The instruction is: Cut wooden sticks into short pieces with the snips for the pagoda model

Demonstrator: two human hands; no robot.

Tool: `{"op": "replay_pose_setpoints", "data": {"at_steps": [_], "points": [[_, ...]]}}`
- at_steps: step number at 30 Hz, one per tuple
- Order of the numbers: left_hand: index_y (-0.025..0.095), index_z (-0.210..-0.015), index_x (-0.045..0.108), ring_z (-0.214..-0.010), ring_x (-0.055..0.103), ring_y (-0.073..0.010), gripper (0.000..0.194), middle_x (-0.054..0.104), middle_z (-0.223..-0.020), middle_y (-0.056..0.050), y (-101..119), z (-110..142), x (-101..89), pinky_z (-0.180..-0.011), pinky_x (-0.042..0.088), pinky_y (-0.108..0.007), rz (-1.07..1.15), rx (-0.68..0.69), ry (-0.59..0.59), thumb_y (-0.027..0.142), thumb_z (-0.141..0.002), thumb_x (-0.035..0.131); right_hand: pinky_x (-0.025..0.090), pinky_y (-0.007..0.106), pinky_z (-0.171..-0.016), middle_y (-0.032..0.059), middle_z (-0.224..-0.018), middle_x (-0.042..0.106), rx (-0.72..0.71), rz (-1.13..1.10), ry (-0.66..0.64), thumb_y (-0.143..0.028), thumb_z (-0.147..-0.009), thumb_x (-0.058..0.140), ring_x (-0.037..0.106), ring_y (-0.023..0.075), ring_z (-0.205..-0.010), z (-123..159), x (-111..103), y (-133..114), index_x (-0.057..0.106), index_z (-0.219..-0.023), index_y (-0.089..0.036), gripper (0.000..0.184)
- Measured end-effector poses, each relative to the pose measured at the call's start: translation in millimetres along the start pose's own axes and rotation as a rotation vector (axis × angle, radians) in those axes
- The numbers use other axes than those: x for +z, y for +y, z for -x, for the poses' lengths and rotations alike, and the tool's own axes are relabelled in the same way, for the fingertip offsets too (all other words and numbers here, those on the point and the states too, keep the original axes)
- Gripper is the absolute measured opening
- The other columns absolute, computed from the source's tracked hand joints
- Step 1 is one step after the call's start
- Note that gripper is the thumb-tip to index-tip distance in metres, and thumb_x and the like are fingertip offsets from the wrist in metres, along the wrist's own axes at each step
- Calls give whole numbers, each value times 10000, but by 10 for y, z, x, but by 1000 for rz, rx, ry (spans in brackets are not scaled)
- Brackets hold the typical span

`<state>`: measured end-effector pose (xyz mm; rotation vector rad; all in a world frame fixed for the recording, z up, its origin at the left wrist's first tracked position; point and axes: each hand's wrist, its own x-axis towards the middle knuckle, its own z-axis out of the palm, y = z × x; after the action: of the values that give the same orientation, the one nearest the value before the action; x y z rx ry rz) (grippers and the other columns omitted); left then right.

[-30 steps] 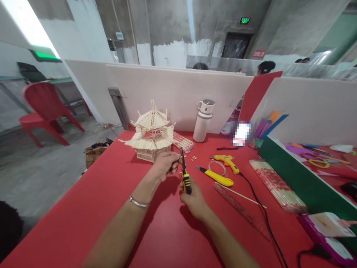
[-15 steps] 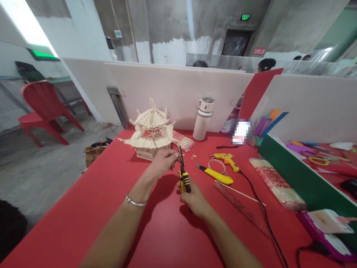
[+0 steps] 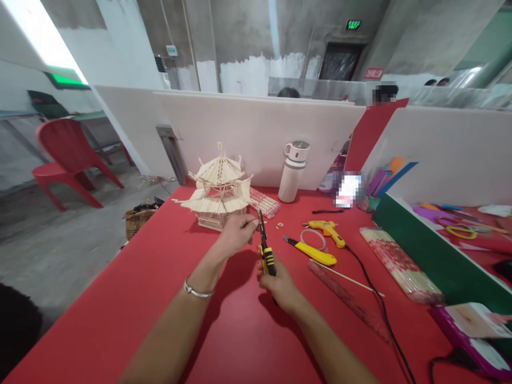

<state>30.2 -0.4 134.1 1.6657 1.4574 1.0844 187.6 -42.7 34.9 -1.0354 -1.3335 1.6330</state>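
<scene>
My right hand [image 3: 282, 288] is closed around the yellow-and-black handles of a pair of pliers [image 3: 263, 234], whose jaws point away from me. Fingertips of my left hand [image 3: 240, 232] are pinched together right beside the jaws; whatever sits between them is too small to make out. Just behind my left hand stands a pagoda model [image 3: 220, 186] built of pale wooden sticks, its base partly covered by the hand. A few tiny stick offcuts [image 3: 280, 225] lie to the right of the plier tips.
On the red table [image 3: 224, 341] to the right are a yellow glue gun [image 3: 326, 230], a utility knife [image 3: 314, 252], a ruler [image 3: 348, 301] and a pack of sticks [image 3: 400, 264]. A white flask [image 3: 292, 173] stands at the back by the partition. A green divider [image 3: 440, 250] borders the right.
The view has shifted slightly, so everything appears a little further right. Both hands keep nearly the same pose around the pliers.
</scene>
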Motion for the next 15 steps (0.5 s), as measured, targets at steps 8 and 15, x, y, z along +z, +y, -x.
{"op": "replay_pose_setpoints", "data": {"at_steps": [8, 15], "points": [[178, -670, 594, -468, 474, -118, 295, 501, -471, 28, -2, -36, 115, -484, 320, -230, 257, -136, 36, 411, -845, 551, 342, 256, -550, -52, -695, 491, -6, -13, -6, -183, -562, 542, 416, 128, -609, 10, -15, -8, 470, -845, -235, 296], [198, -1048, 617, -944, 604, -198, 601, 652, -1019, -60, -96, 275, 616, -798, 478, -282, 598, -204, 63, 432, -562, 883, 354, 260, -556, -25, -685, 511, -34, -77, 30, -184, -539, 535, 447, 149, -632, 2, -27, -146, 527, -827, -223, 291]]}}
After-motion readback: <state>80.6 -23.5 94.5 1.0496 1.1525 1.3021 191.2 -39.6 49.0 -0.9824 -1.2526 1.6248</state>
